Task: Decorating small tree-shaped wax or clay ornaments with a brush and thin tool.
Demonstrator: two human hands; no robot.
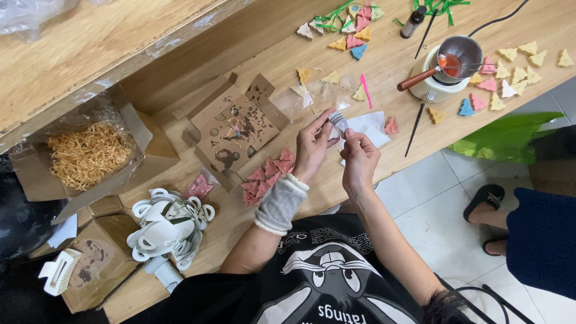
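My left hand (312, 147), with a grey knitted cuff on the wrist, and my right hand (359, 157) meet above the wooden table (396, 54). Both pinch a small white-grey striped piece (339, 122) between thumb and fingers. What the piece is, I cannot tell. A white sheet of paper (373, 127) lies on the table right under the hands. A pile of pink triangles (267, 177) lies just left of my left wrist. A single pink triangle (391, 125) sits right of the paper.
A small melting pot (450, 63) with a wooden handle holds red liquid at the right. Coloured triangles (510, 78) lie around it. A stained cardboard (240, 126), a box of straw shreds (90, 153) and white plastic loops (168, 228) are left. Another person's sandalled foot (487, 201) stands on the floor.
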